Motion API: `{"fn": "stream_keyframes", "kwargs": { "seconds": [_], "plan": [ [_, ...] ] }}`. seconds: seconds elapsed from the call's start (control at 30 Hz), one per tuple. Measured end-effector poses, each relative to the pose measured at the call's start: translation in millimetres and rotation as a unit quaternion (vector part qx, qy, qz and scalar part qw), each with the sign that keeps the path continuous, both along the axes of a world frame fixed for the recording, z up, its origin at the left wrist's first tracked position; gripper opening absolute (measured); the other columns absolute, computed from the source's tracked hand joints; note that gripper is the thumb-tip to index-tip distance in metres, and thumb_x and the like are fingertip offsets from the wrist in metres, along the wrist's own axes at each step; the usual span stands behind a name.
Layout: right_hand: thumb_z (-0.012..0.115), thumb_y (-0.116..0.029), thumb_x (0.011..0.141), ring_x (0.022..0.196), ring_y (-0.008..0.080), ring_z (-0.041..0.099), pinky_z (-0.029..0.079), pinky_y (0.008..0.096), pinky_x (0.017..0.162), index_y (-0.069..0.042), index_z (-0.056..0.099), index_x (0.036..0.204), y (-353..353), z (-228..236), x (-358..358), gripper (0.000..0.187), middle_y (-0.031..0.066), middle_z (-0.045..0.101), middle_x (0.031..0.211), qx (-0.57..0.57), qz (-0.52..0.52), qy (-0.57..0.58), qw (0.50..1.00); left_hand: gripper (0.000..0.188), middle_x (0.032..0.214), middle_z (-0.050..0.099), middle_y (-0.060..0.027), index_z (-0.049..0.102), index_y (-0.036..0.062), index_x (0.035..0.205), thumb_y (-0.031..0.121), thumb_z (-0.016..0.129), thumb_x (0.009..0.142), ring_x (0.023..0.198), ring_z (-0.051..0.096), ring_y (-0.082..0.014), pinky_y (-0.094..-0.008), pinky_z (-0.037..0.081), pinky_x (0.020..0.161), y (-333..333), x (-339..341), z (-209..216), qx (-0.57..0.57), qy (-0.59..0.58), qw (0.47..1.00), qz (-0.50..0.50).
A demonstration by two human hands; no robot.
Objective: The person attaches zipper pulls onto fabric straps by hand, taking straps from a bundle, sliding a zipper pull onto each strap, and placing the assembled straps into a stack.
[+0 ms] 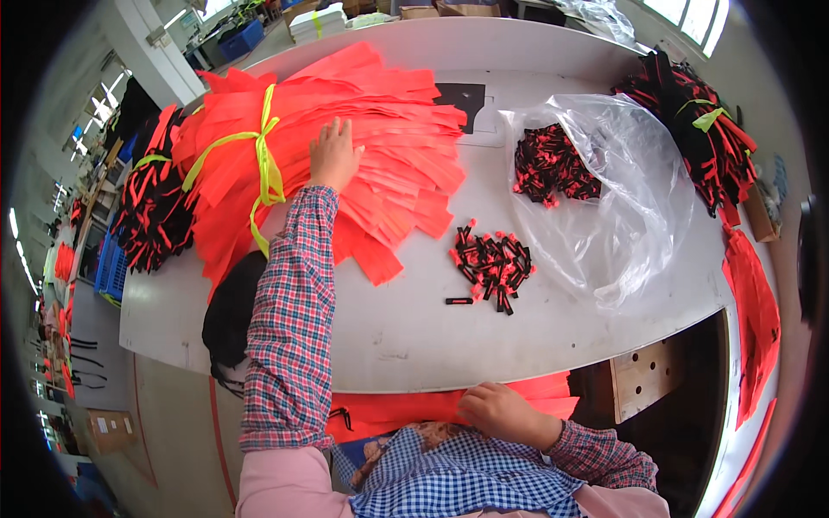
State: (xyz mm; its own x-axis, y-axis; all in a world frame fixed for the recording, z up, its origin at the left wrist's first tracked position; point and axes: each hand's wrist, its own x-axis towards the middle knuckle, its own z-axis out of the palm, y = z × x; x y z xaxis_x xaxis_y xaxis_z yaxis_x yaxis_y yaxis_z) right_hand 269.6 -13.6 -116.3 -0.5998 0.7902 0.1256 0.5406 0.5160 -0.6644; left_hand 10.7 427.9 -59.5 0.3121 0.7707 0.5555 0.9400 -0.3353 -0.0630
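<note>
My left hand (337, 155) lies on top of a big bundle of neon red-orange fabric strips (393, 129), its fingers stretched out. A yellow-green tie (267, 147) is knotted round that bundle. Close to my body, just below the table's front edge, my right hand (501, 410) has its fingers curled over a red-orange fabric strip (393, 410) lying across my lap. A thin black loop (342, 418) rests at the left part of this strip. The fingertips of the right hand are partly hidden.
A loose pile of small black-and-red pieces (494, 263) lies mid-table. Beside it, a clear plastic bag (639, 207) holds more. Tied black-and-red bundles stand at the left (155, 203) and right (704, 129). A black cloth item (231, 302) hangs at the left front edge.
</note>
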Motion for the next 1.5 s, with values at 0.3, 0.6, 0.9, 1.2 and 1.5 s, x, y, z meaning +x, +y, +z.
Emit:
{"fn": "stream_keyframes", "kwargs": {
  "seconds": [0.3,0.6,0.9,1.2,1.5],
  "plan": [
    [0.063,-0.018,0.089,0.085,0.0283,0.063,0.052,0.0405,0.076,-0.006,0.062,0.09,2.1,-0.9,0.7,0.013,0.0094,0.062,0.084,-0.008,-0.035,0.011,0.999,0.041,0.121,0.062,-0.0125,0.059,0.005,0.119,0.034,0.065,0.091,0.116,0.056,-0.0315,-0.057,0.04,0.101,17.5,31.2,5.6,-0.119,0.119,0.985,0.035],
    [0.066,-0.021,0.089,0.083,0.0279,0.064,0.054,0.0387,0.075,-0.005,0.064,0.093,0.8,1.5,-11.2,0.016,0.0096,0.064,0.086,0.018,0.014,0.015,1.0,0.022,0.104,0.063,-0.0132,0.061,0.0062,0.103,0.022,0.066,0.089,0.103,0.061,-0.0328,-0.046,0.054,0.079,-3.4,5.1,-4.9,-0.089,0.055,0.992,-0.068],
    [0.066,-0.021,0.089,0.081,0.0276,0.064,0.054,0.0394,0.073,-0.006,0.064,0.095,-18.6,-0.3,-14.1,0.016,0.0091,0.064,0.087,-0.005,0.021,-0.008,1.0,0.018,0.099,0.062,-0.0106,0.063,0.0079,0.101,0.023,0.064,0.091,0.096,0.063,-0.0307,-0.0437,0.055,0.078,-20.5,11.2,0.7,-0.016,0.15,0.985,-0.09],
    [0.061,-0.03,0.099,0.111,0.0246,0.063,0.054,0.0369,0.089,-0.001,0.052,0.128,21.5,49.7,-23.9,0.043,0.0126,0.061,0.124,-0.329,-0.198,0.416,0.824,0.031,0.103,0.064,-0.0071,0.066,0.0065,0.118,0.013,0.064,0.088,0.077,0.065,-0.0217,-0.0332,0.055,0.062,-172.0,-4.1,9.3,0.111,0.026,0.932,-0.343],
    [0.059,-0.022,0.099,0.091,0.0205,0.068,0.057,0.035,0.072,-0.001,0.062,0.104,22.9,59.4,-50.1,0.021,0.0066,0.067,0.094,-0.281,-0.307,0.542,0.73,0.046,0.113,0.063,-0.0109,0.06,-0.0028,0.125,0.014,0.066,0.083,0.089,0.066,-0.0201,-0.0306,0.056,0.077,-352.6,12.1,11.7,0.016,-0.012,0.899,-0.437]
  ]
}}
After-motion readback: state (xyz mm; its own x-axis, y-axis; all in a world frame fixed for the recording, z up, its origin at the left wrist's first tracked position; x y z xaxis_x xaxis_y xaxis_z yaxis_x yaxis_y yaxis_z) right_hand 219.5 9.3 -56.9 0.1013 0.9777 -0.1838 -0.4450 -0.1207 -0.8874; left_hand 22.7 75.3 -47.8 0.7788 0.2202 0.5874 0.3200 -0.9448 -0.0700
